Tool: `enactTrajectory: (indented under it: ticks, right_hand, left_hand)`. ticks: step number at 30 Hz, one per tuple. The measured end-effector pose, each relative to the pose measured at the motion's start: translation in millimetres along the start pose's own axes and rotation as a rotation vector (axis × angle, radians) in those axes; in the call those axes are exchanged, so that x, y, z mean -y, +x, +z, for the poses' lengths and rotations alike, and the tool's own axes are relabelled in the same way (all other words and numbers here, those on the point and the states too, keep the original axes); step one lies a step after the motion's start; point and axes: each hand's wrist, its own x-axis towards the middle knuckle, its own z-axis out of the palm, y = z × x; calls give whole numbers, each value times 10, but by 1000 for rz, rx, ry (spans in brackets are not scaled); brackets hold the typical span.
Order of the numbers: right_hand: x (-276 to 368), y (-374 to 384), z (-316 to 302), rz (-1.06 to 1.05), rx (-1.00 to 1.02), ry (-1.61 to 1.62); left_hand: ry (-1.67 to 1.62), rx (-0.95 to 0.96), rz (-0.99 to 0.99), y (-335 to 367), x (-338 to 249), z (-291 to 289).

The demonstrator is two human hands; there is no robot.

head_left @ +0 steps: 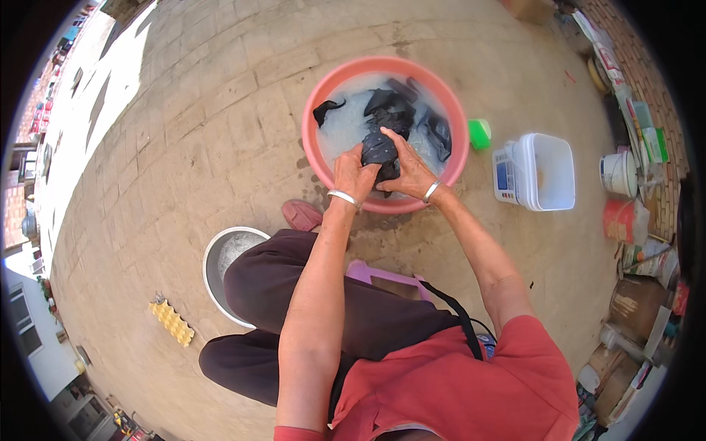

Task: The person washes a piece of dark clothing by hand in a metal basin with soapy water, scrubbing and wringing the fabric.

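A pink plastic basin point(311, 117) holds cloudy, soapy water with dark cloth soaking in it. Above its near side, my left hand point(355, 175) and my right hand point(409, 170) grip a wet black cloth point(379, 149) between them. Its exact kind of garment is hard to make out. The left fingers are bunched on the cloth's left edge; the right thumb and fingers close on its right edge. More dark fabric point(391, 105) lies behind it, and a grey-blue piece point(437, 134) floats by the basin's right wall. Each wrist wears a silver bangle.
Right of the basin are a green block-shaped item point(479, 134) and a white plastic bucket point(553, 170). A metal basin point(213, 275) of sudsy water stands beside my knee. A yellow egg-carton-like piece point(172, 323) lies at left. Mixed clutter lines the right wall.
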Motion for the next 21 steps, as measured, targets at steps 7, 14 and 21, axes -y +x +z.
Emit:
enactTrajectory:
  ticks: [7,14,21]
  right_hand:
    - [412,321,-384,158,16,341]
    - [1212,421,-1116,-32,-164,432]
    - [1638,613,-1522,-136,-237,758]
  left_hand:
    - [-246,71,-98,-7,-137,-257]
    - [-498,137,-96,-16,-462,-422]
    - [-351,132,133,24,-738,-382]
